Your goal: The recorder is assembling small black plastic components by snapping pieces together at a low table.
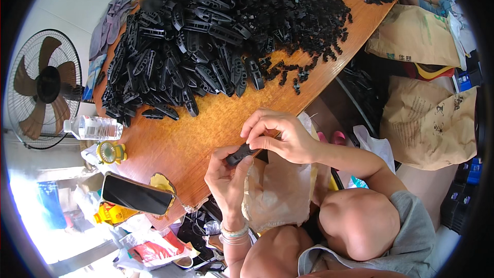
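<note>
A small black plastic part (pixel 238 155) is gripped between the thumb and fingers of my left hand (pixel 226 177), just off the table's near edge. My right hand (pixel 282 136) meets it at the part's upper right end, thumb and forefinger pinched together. Whatever sits in that pinch is too small or hidden to make out. Beyond both hands, a heap of long black boat-shaped plastic pieces (pixel 206 72) covers the left of the table. A mass of small black clip-like pieces (pixel 309 25) spreads to its right, with a few loose ones at its near edge.
The wooden table (pixel 180 141) carries a water bottle (pixel 95 127), a small yellow fan (pixel 110 152) and a phone (pixel 138 193) at its left edge. A large fan (pixel 47 85) stands far left. Brown paper sacks (pixel 429 123) are at the right; a pale bag (pixel 280 190) lies below my hands.
</note>
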A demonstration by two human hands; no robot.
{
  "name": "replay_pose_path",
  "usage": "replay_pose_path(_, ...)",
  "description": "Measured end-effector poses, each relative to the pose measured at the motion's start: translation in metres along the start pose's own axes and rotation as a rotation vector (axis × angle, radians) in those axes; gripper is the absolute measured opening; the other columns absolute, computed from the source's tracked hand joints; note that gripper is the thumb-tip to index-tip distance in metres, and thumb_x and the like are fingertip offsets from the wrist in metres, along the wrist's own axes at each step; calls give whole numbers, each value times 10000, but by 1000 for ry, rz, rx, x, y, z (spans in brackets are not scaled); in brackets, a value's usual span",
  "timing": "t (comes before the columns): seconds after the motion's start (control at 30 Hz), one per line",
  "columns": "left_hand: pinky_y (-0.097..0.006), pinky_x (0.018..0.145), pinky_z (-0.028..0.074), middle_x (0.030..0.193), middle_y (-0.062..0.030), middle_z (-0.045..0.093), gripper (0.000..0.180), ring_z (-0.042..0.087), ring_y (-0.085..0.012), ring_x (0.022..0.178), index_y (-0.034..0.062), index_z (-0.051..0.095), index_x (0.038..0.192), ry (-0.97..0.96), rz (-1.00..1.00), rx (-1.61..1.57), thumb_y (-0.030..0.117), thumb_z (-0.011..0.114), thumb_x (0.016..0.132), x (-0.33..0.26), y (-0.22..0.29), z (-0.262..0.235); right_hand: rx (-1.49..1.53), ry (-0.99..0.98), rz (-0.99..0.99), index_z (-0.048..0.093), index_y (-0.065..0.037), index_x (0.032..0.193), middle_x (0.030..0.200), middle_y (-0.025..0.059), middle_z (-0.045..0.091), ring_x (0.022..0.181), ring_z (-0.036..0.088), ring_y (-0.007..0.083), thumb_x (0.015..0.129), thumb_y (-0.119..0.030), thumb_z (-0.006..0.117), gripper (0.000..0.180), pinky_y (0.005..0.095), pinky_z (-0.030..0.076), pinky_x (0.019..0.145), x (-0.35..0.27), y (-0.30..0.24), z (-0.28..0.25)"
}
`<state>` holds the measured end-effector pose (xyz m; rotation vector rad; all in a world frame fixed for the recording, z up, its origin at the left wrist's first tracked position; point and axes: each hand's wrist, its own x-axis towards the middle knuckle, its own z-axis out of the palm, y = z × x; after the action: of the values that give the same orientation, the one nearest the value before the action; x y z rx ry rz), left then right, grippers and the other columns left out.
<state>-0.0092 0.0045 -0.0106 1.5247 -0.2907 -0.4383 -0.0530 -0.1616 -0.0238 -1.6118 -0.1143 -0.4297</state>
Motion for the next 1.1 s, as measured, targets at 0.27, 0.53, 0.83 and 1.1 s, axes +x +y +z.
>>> replay_pose_path(0.27, -242, 615, 526, 823, -136, 639, 174, 642, -158, 667, -38, 522, 991, -1, -118, -153, -30, 599, 835, -1, 0, 5, -411, 72, -342, 561, -23, 821, 978, 98, 599, 803, 568, 241, 733, 31, 662, 145, 308, 461, 672, -5, 14, 4)
replay_pose_path(0.53, -264, 643, 530, 807, -148, 648, 155, 651, -173, 703, -47, 514, 999, -66, 9, -121, -41, 556, 850, -6, -4, 2, -64, -135, 248, 610, -14, 1053, 797, 46, 640, 680, 554, 91, 823, -145, 670, 271, 243, 436, 605, -19, 5, -6)
replay_pose_path(0.83, -283, 717, 539, 893, -181, 647, 205, 660, -198, 781, -49, 471, 1019, -95, -19, 55, -66, 565, 838, -1, 4, 21, -6, -64, 292, 629, -8, 1039, 742, 42, 612, 636, 524, 69, 820, -213, 684, 305, 223, 415, 569, -25, 1, -20)
replay_pose_path(1.1, -313, 730, 554, 906, -191, 636, 298, 657, -222, 787, -38, 442, 1067, -110, -58, -153, -84, 592, 814, 0, -1, 27, 71, -41, 330, 631, -1, 1052, 739, 43, 642, 655, 559, 51, 843, -204, 662, 293, 221, 439, 572, -26, 3, -23)
